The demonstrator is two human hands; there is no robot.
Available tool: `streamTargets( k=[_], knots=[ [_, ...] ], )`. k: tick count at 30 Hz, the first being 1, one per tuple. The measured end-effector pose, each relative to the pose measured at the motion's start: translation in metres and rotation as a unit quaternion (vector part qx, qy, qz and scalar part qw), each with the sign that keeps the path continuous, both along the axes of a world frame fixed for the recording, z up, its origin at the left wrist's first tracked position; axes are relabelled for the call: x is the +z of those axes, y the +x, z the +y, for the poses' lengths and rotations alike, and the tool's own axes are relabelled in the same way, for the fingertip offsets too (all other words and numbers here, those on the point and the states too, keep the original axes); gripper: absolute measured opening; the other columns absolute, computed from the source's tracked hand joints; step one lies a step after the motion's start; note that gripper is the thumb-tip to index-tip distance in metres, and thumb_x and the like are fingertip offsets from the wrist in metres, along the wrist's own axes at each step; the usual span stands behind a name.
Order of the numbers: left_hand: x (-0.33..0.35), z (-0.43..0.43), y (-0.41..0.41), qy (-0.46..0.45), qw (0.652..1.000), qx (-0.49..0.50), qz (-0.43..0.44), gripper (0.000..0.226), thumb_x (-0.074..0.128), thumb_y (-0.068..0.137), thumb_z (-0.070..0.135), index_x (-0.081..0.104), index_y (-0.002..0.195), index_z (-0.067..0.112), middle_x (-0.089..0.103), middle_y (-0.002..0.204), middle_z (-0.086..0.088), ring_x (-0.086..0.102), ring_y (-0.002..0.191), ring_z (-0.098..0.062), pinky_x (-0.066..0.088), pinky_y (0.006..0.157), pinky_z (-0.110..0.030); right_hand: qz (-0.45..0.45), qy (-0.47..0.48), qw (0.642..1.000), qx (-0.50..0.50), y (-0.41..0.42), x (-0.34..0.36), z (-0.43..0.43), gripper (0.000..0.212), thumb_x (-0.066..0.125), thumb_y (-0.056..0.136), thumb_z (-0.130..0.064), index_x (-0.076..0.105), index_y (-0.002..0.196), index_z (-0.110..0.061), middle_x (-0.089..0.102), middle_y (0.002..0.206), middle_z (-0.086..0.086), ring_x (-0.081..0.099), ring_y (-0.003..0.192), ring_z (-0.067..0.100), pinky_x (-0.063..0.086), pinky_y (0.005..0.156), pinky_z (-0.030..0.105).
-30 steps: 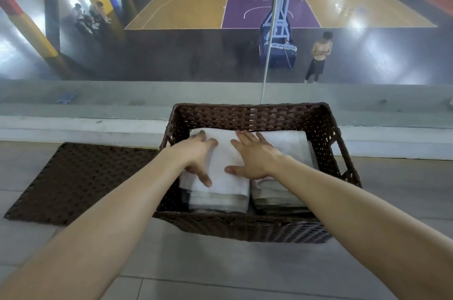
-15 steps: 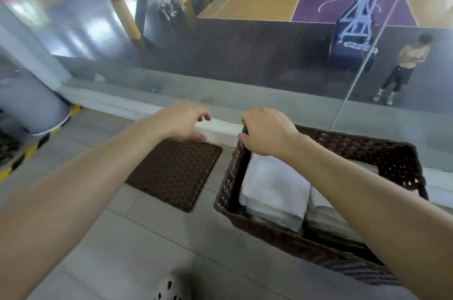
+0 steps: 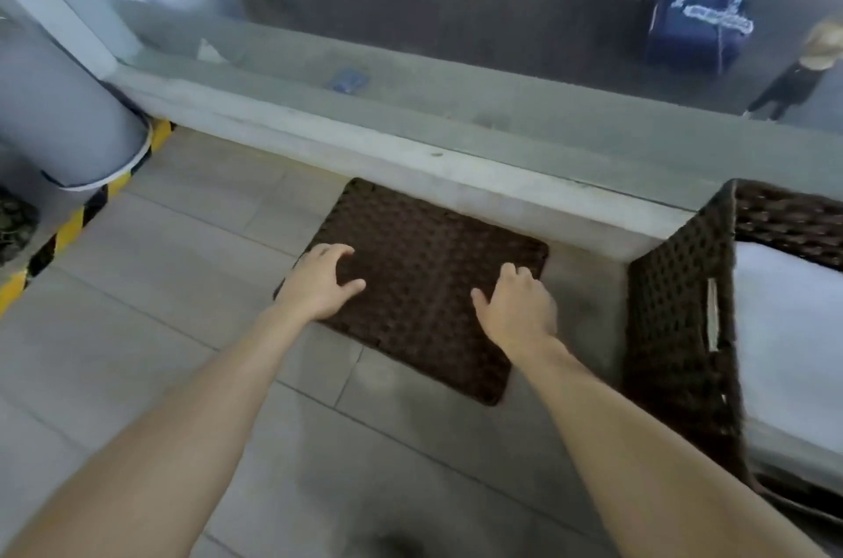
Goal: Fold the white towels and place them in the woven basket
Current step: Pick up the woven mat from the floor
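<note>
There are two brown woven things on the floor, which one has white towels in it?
The deep woven basket at the right edge, with white towels inside it. The other is only a flat woven panel lying on the tiles.

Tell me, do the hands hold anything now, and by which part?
Nothing is held. The left hand and right hand are open over the brown woven mat, gripping no edge.

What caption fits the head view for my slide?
Left hand and right hand reach for the flat woven panel beside the basket of white towels.
</note>
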State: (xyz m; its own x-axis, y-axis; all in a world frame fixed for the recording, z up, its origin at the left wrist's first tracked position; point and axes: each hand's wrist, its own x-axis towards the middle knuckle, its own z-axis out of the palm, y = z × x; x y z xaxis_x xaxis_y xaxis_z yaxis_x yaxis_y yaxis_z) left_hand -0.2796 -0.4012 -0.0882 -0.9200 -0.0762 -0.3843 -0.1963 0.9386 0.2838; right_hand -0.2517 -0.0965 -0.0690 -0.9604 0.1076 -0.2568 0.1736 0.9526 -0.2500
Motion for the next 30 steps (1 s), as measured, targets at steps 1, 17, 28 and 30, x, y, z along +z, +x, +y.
streamTargets(
  k=[1,17,28,30],
  knots=[
    [-0.019,-0.011,-0.005,0.002,0.999,0.036,-0.014,0.083,0.073,0.091,0.066,0.042,0.158,0.03,0.041,0.164,-0.004,0.048,0.147,-0.033,0.045,0.118,-0.055,-0.014,0.011,0.999,-0.043,0.0,-0.017,-0.002,0.057,0.06,0.1,-0.06,0.052,0.131,-0.012,0.058,0.128,0.011,0.063,0.115,0.03,0.057,0.085,0.042],
    [-0.085,-0.049,-0.042,0.045,0.96,0.273,-0.031,0.137,0.1,0.038,0.074,0.048,0.154,0.022,0.047,0.158,-0.017,0.041,0.15,-0.04,0.036,0.122,-0.06,-0.05,-0.06,0.947,-0.31,-0.018,-0.075,0.009,0.087,0.068,0.09,-0.067,0.044,0.141,-0.001,0.052,0.142,0.021,0.057,0.128,0.042,0.053,0.098,0.051],
    [0.091,-0.033,0.048,0.178,0.915,0.361,0.029,0.095,0.106,0.058,0.045,0.06,0.137,0.018,0.07,0.137,-0.007,0.067,0.127,-0.03,0.052,0.112,-0.05,-0.025,-0.065,0.984,-0.161,0.002,0.107,0.039,0.086,0.065,0.094,-0.065,0.044,0.143,0.002,0.045,0.142,0.018,0.06,0.122,0.036,0.055,0.093,0.044],
    [0.144,-0.011,0.056,0.175,0.922,0.345,0.031,0.091,0.105,0.06,0.046,0.06,0.135,0.017,0.07,0.136,-0.009,0.067,0.127,-0.031,0.052,0.112,-0.049,-0.029,-0.063,0.985,-0.158,0.012,0.159,0.063,0.088,0.065,0.092,-0.068,0.046,0.143,0.002,0.046,0.141,0.017,0.061,0.121,0.035,0.055,0.093,0.043]
  ],
)
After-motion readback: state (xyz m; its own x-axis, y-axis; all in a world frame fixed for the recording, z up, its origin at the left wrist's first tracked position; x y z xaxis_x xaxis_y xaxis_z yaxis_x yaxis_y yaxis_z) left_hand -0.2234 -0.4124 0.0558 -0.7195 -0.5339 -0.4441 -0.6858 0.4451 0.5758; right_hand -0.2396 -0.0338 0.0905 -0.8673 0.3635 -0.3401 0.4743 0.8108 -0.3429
